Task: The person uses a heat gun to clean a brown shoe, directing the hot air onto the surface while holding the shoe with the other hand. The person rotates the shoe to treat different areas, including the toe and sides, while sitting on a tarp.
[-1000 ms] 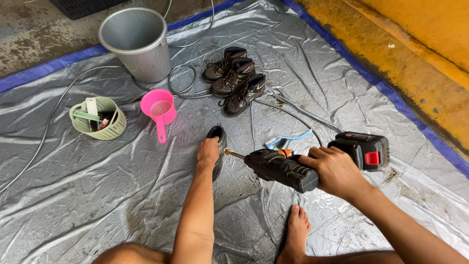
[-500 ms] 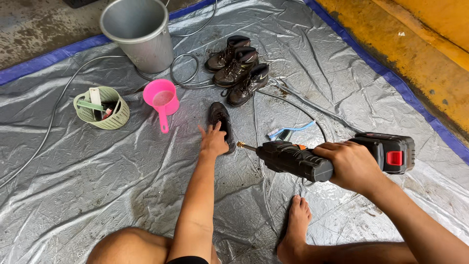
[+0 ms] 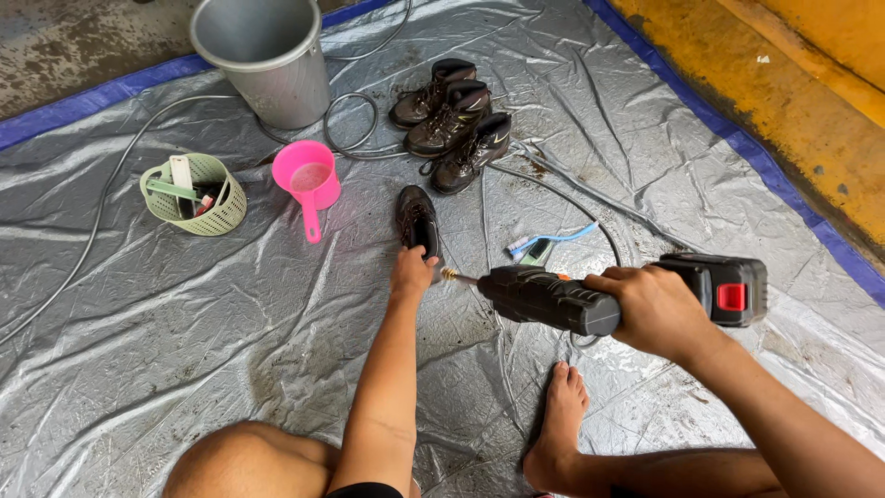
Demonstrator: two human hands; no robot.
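The left hand [image 3: 411, 271] rests on the near end of a single dark shoe [image 3: 417, 219]; the grip is pinching the shoe's heel edge. The shoe lies flat on the grey tarpaulin [image 3: 184, 314], just below the pink scoop [image 3: 309, 184] and well apart from the three dark boots [image 3: 450, 120] grouped farther up.

The right hand [image 3: 656, 309] is wrapped around the handle of a black cordless spray gun [image 3: 553, 297]; the grip is pressed tight around the handle. The brass nozzle [image 3: 452, 274] of the gun points left and sits just beside the left hand. A battery pack [image 3: 728, 290] with a red button sits at the rear of the gun.

A metal bucket [image 3: 267, 60] stands at the top of the tarpaulin. A green basket [image 3: 198, 198] holding small items stands left of the scoop. A grey hose [image 3: 101, 203] runs across the tarpaulin. A blue toothbrush [image 3: 553, 240] lies near the gun. A bare foot [image 3: 558, 424] rests on the tarpaulin below the gun.
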